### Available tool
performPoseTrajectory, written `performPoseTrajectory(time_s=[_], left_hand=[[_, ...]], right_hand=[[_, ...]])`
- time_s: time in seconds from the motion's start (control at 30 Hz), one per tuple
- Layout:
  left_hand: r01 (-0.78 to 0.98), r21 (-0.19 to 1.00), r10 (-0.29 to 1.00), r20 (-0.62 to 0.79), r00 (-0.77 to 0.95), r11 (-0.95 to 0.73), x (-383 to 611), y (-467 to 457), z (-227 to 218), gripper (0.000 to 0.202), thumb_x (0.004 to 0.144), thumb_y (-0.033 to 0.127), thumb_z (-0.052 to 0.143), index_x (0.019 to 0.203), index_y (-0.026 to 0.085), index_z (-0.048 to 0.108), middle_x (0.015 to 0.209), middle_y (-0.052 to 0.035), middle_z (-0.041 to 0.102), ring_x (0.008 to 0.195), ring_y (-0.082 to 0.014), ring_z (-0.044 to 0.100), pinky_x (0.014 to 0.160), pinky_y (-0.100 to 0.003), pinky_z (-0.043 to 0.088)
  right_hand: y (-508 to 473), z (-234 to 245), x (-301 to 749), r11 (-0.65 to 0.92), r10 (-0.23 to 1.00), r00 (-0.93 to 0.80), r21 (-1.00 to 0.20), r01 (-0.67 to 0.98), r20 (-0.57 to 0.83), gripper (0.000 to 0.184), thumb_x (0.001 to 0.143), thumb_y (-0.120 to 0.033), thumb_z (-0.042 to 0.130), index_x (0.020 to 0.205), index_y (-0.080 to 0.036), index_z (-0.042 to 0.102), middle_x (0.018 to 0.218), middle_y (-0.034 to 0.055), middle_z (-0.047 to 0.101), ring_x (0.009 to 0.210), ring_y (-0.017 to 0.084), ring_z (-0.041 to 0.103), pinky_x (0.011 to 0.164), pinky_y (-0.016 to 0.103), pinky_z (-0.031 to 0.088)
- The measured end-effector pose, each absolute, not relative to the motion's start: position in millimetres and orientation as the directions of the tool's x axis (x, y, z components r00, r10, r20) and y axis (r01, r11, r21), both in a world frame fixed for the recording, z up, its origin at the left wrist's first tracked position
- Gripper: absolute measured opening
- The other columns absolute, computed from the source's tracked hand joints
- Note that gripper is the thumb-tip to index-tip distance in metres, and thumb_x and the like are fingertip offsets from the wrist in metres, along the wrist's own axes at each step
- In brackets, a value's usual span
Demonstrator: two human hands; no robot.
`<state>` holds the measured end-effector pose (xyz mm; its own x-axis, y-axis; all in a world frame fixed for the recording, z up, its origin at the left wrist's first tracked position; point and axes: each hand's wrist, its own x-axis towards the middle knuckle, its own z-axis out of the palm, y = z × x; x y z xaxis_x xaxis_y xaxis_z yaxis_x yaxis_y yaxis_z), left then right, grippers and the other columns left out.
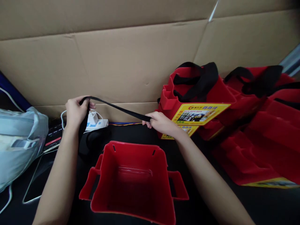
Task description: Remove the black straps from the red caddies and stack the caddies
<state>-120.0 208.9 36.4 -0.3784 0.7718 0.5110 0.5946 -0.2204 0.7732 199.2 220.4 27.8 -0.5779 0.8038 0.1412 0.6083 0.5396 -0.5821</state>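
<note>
A black strap (119,109) is stretched between my two hands above the dark table. My left hand (75,112) is closed round one end, and the rest of the strap hangs down behind my wrist in a dark bunch. My right hand (159,122) pinches the strap farther along, fingers pressed together. Below and between my forearms stands an open red plastic box (133,184) with side handles and two small slots in its far wall. The box holds nothing that I can see.
Red boxes fitted with black straps (199,93) are piled at the right, one with a yellow label (199,114). A white power strip (96,122) lies by the cardboard wall (131,56). A pale plastic bag (18,140) sits at the left.
</note>
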Motion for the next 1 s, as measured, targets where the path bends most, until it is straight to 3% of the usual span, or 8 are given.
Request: performPoseTrajectory(time_s=[0.17,0.27,0.33,0.43,0.53,0.63,0.8,1.0], left_hand=[[0.711,0.632,0.825,0.55,-0.132,-0.308,-119.9,201.0,39.4,0.041,0.069,0.033,0.061,0.108,0.019,0.061,0.098,-0.0075,0.066,0.092,-0.0214,0.062,0.084,-0.032,0.046],[0.764,0.488,0.897,0.344,0.277,-0.423,-83.0,192.8,34.1,0.071,0.052,0.034,0.076,0.119,0.022,0.055,0.123,-0.009,0.056,0.113,-0.0273,0.05,0.096,-0.035,0.036],[0.673,0.484,0.826,0.256,0.502,-0.559,-46.8,192.0,25.9,0.068,0.063,0.04,0.07,0.125,0.022,0.049,0.13,-0.0089,0.049,0.118,-0.0243,0.047,0.097,-0.032,0.035],[0.54,0.554,0.718,0.161,0.677,-0.634,-8.2,197.8,16.5,0.036,0.08,0.04,0.053,0.108,0.018,0.06,0.094,-0.0064,0.068,0.086,-0.0174,0.061,0.078,-0.026,0.044],[0.554,0.62,0.726,0.038,0.686,-0.556,-20.5,201.6,19.9,0.037,0.087,0.039,0.04,0.075,0.014,0.065,0.05,0.0003,0.056,0.047,-0.0106,0.051,0.055,-0.021,0.041],[0.646,0.642,0.804,-0.076,0.59,-0.413,-78.4,192.8,34.6,0.038,0.081,0.041,0.05,0.055,0.015,0.057,0.045,0.0013,0.05,0.04,-0.0079,0.044,0.047,-0.019,0.036],[0.751,0.637,0.95,-0.095,0.298,-0.172,-158.2,168.8,57.7,0.032,0.074,0.038,0.059,0.05,0.017,0.055,0.044,0.0018,0.047,0.038,-0.0076,0.039,0.041,-0.018,0.031],[0.732,0.573,0.892,-0.005,0.452,-0.368,-79.5,180.0,50.0,0.028,0.077,0.035,0.053,0.058,0.017,0.062,0.047,0.0011,0.054,0.038,-0.0082,0.045,0.042,-0.019,0.031]], right_hand=[[225.8,7.8,189.2,0.521,0.787,-0.616,-0.576,0.63,0.039,0.026,0.058,-0.005,0.038,0.064,-0.014,0.061,0.055,0.0008,0.059,0.055,0.011,0.053,0.053,0.019,0.038],[222.2,5.6,181.4,0.519,0.782,-0.623,-0.572,0.636,0.016,0.024,0.062,-0.007,0.037,0.065,-0.014,0.06,0.05,0.0001,0.056,0.052,0.01,0.052,0.05,0.018,0.036],[218.2,8.9,177.8,0.541,0.762,-0.647,-0.562,0.626,0.013,0.024,0.064,-0.008,0.038,0.067,-0.014,0.06,0.05,-0.001,0.054,0.052,0.01,0.052,0.05,0.018,0.036],[214.3,14.2,176.9,0.58,0.735,-0.678,-0.528,0.62,0.012,0.022,0.065,-0.008,0.04,0.065,-0.015,0.061,0.054,-0.0015,0.057,0.056,0.01,0.053,0.053,0.019,0.036],[217.2,10.3,179.4,0.573,0.755,-0.656,-0.483,0.662,-0.004,0.019,0.067,-0.009,0.044,0.062,-0.015,0.061,0.057,0.0003,0.06,0.06,0.012,0.055,0.053,0.02,0.036],[226.3,-5.6,180.3,0.53,0.799,-0.6,-0.437,0.727,-0.028,0.014,0.069,-0.009,0.051,0.062,-0.013,0.062,0.061,0.0058,0.063,0.063,0.016,0.058,0.055,0.023,0.039],[235.4,-29.3,175.3,0.491,0.844,-0.537,-0.401,0.774,-0.003,0.023,0.076,-0.01,0.053,0.096,-0.01,0.063,0.095,0.0164,0.065,0.087,0.021,0.061,0.075,0.032,0.045],[211.5,-15.8,149.9,0.696,0.684,-0.703,-0.461,0.551,0.193,0.063,0.075,-0.025,0.061,0.132,-0.014,0.038,0.134,0.014,0.043,0.123,0.021,0.041,0.098,0.03,0.034]])
